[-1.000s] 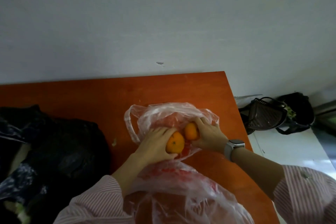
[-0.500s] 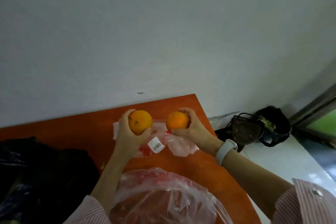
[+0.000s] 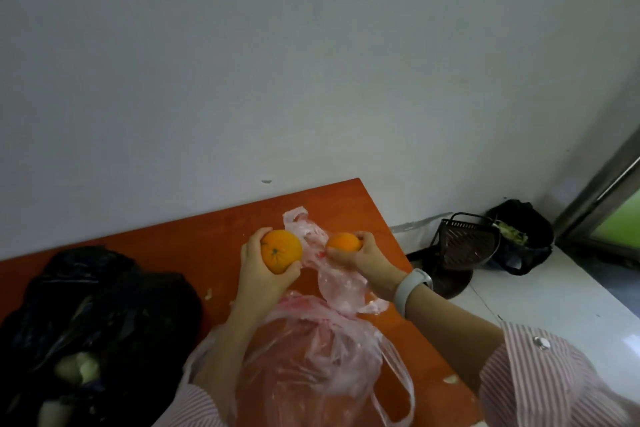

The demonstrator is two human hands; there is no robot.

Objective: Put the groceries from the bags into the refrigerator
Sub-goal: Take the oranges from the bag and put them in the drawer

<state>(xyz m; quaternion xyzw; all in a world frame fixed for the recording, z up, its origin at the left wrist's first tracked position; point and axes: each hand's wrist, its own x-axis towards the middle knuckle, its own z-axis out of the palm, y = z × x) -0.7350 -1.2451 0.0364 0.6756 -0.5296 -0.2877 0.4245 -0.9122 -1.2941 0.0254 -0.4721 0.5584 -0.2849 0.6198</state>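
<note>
Fingers of the left hand (image 3: 263, 270) wrap one orange (image 3: 280, 251) and the right hand (image 3: 363, 258) clasps another orange (image 3: 344, 242), both lifted above the orange table's (image 3: 194, 239) far right corner, the refrigerator out of view.

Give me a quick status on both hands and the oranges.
Left hand shut on one orange; right hand shut on a second orange. Both above the emptied bag. No refrigerator in view.

Dim, soft daylight from the right, slight overall blur, wide-angle bending at the edges.
</note>
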